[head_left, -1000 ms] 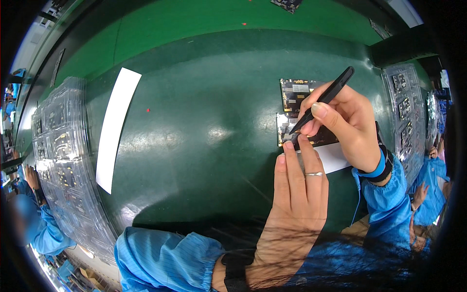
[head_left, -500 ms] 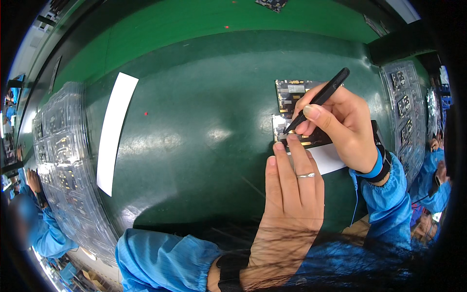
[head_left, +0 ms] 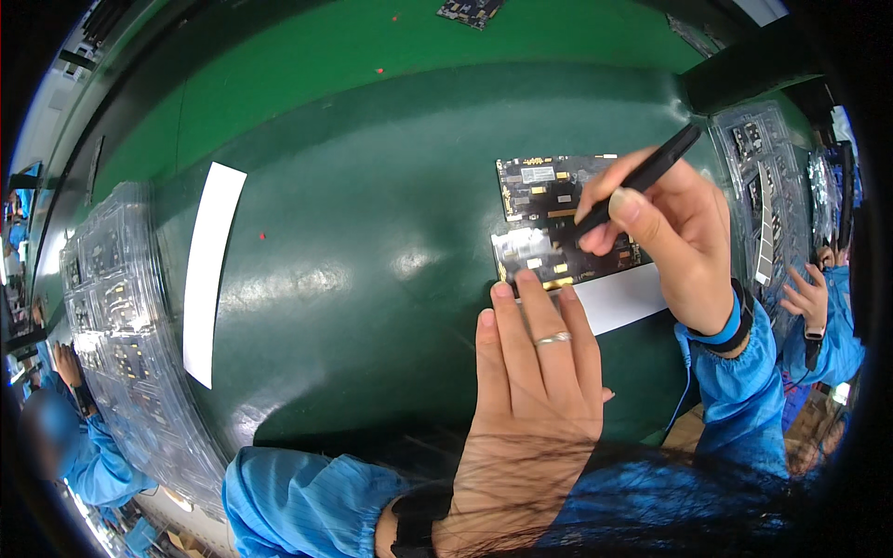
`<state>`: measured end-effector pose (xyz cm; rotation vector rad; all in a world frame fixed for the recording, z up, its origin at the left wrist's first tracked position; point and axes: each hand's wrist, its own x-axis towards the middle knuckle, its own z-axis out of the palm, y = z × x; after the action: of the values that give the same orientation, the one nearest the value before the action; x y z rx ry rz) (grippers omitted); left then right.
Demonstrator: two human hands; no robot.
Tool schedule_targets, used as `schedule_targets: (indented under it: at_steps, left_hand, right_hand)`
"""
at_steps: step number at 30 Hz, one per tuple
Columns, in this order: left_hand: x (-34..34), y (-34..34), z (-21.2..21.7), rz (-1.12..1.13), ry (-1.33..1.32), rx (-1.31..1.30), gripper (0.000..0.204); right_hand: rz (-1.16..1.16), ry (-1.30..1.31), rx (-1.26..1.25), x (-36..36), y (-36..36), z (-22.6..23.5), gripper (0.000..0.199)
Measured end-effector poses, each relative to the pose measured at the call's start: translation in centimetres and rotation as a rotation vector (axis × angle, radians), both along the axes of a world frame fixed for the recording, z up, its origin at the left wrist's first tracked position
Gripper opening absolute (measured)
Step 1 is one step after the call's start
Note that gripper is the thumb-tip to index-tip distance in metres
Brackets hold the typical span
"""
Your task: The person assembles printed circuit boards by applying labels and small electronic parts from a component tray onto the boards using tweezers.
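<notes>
My right hand (head_left: pixel 684 228) grips a slim black pen-shaped tool (head_left: pixel 665 160) with a tapering point. It slants down over the lower of two dark circuit boards (head_left: pixel 521 249), its point near gold and silver parts. Along that board's near edge lie the fingertips of my left hand (head_left: pixel 538 372), stretched out flat and holding nothing. Just beyond, the upper circuit board (head_left: pixel 533 188) sits edge to edge with the lower one, partly hidden by my right hand. A white strip (head_left: pixel 621 299) lies between my hands, against the near edge of the lower board.
Stacked clear trays with boards (head_left: pixel 121 307) stand at the left; another tray (head_left: pixel 744 139) is at the right, with a grey-and-white strip (head_left: pixel 766 228) across it. A long white strip (head_left: pixel 212 279) lies left on the green mat. Co-workers' hands (head_left: pixel 807 299) show at the sides.
The view has shifted, so boards and left hand appear farther left. My right hand and tool sit farther right across the lower board. At right, a strip now shows over the tray and a co-worker's hand is raised.
</notes>
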<state>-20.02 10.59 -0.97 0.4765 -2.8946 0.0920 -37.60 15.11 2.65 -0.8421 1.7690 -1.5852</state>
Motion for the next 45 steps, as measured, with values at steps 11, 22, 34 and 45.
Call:
schedule_targets:
  at_steps: [11,22,34,45]
  left_hand:
    - [0.5,-1.3,5.2,-0.232,-0.348,0.092,0.058]
    - [0.4,-1.5,5.3,-0.234,-0.359,0.143,0.061]
    - [-0.2,-2.4,5.6,-0.248,-0.351,0.114,0.074]
    - [-2.6,-6.4,4.3,-0.172,-0.053,0.337,0.041]
  right_hand:
    - [0.126,-0.087,0.123,-1.2,1.9,-1.2,0.015]
    - [0.154,-0.096,0.13,-1.2,1.7,-1.7,0.014]
    - [0.216,-0.036,0.091,-1.9,1.4,-1.2,0.016]
    - [-0.371,0.031,-0.187,-2.8,4.6,-3.2,0.022]
